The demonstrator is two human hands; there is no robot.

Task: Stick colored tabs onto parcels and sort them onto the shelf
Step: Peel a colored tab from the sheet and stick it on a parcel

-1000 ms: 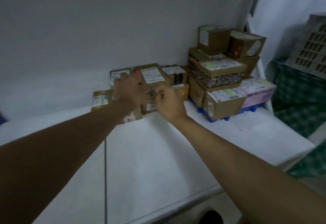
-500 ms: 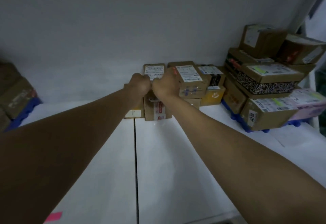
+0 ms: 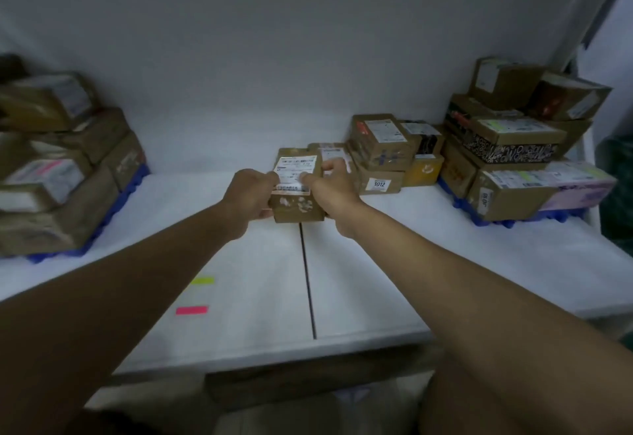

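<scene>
So the box (image 3: 297,185) sits dead ahead of me, between my two hands at full reach, at the far end of the seam in the counter (image 3: 376,280). Its long side runs away from me, label up. My left hand (image 3: 251,191) grips its left side, my right hand (image 3: 334,184) grips the right with fingers curled over the top edge, so neither is really nearer. Right behind and beside it is a cluster of other boxes (image 3: 380,150), touching or nearly, so I figure pulling it back toward me is the easy way out. The yellow tab (image 3: 202,280) and pink tab (image 3: 192,310) lie on the counter, nearer my left arm. Bigger stacks sit far left (image 3: 61,174) and far right (image 3: 513,160).
</scene>
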